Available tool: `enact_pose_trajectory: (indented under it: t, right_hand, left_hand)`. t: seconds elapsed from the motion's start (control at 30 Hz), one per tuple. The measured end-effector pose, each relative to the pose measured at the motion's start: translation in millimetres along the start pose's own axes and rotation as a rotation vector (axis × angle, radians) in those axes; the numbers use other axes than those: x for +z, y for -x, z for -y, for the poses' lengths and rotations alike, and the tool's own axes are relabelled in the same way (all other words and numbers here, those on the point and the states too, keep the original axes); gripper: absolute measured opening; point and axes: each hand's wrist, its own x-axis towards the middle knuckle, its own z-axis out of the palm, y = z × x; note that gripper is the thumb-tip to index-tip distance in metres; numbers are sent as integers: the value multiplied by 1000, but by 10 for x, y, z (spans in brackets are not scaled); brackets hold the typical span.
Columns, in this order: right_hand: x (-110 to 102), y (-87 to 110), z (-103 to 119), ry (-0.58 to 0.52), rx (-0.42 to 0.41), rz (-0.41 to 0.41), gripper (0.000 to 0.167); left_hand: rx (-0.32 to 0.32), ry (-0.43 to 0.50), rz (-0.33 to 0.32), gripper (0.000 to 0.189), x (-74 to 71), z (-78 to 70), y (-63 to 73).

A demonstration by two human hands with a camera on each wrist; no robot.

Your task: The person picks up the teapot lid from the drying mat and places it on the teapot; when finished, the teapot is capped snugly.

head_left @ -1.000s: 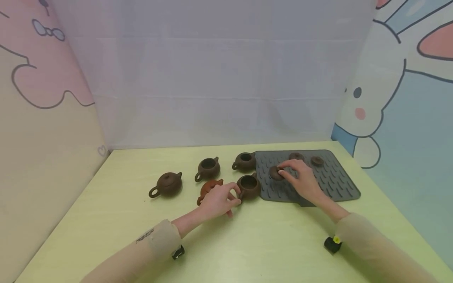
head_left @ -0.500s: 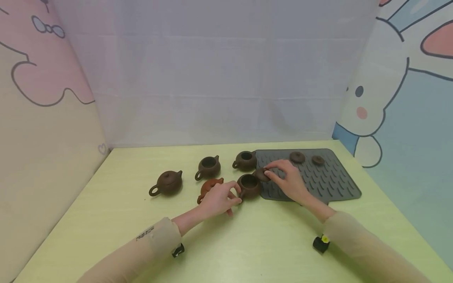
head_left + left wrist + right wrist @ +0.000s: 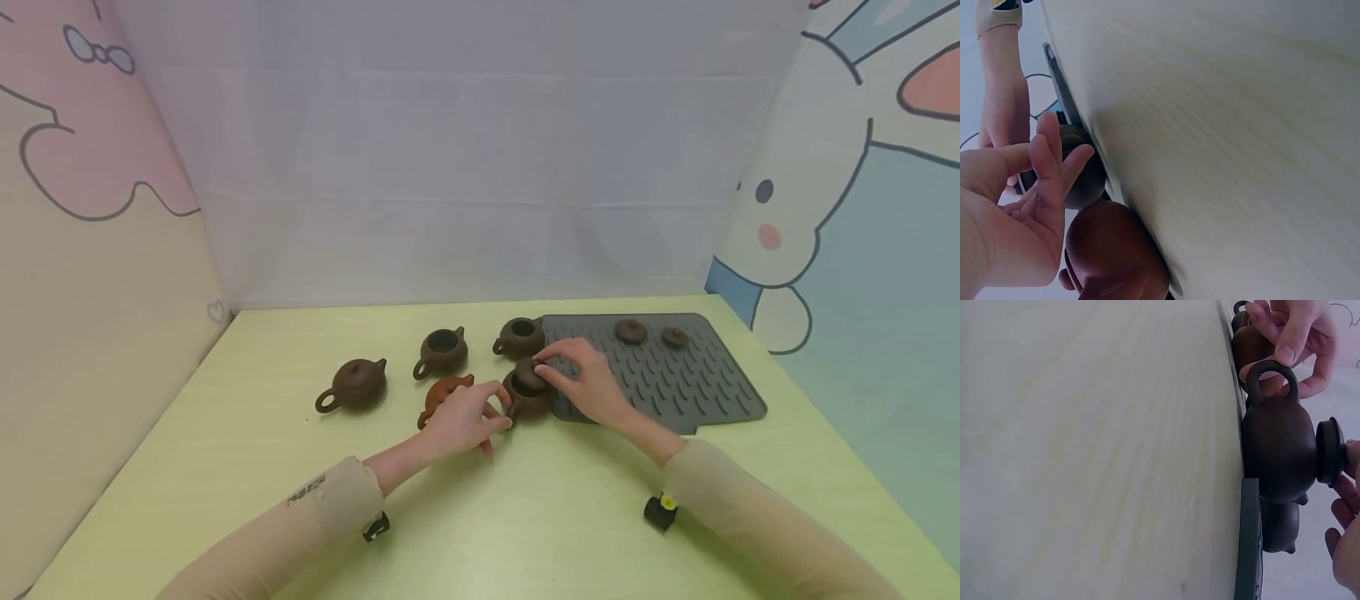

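Observation:
My right hand [image 3: 588,383] pinches a dark brown teapot lid [image 3: 529,374] by its knob. The lid hangs slightly tilted right over the mouth of a dark brown teapot [image 3: 528,402]. That pot stands upright at the left edge of the mat, and my left hand [image 3: 467,423] pinches its handle [image 3: 1272,367] between thumb and finger. In the right wrist view the lid's rim [image 3: 1330,451] overlaps the pot's opening. A reddish-brown teapot [image 3: 442,393] with its lid on stands just behind my left hand, partly hidden by it.
Two lidless dark teapots, one at back centre [image 3: 441,352] and one by the mat [image 3: 519,337], stand behind. A lidded dark teapot [image 3: 356,386] is at the left. The grey ridged mat [image 3: 660,387] bears two more lids, one larger [image 3: 632,331] and one smaller [image 3: 675,337].
My right hand has carried the lid leftward from over the grey mat to above the dark teapot's mouth. The left hand has stayed at the handle.

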Motion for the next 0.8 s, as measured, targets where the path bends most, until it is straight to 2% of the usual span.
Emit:
enact_pose_trajectory:
  t: [0.27,0.8]
  right_hand:
    - [49,-13,10,0,-35,31,14]
    - [54,-4,5,19,12,128,13]
  left_hand:
    - [2,22,2,17,-5,4,0]
    - [5,20,-3,18,3,5,-2]
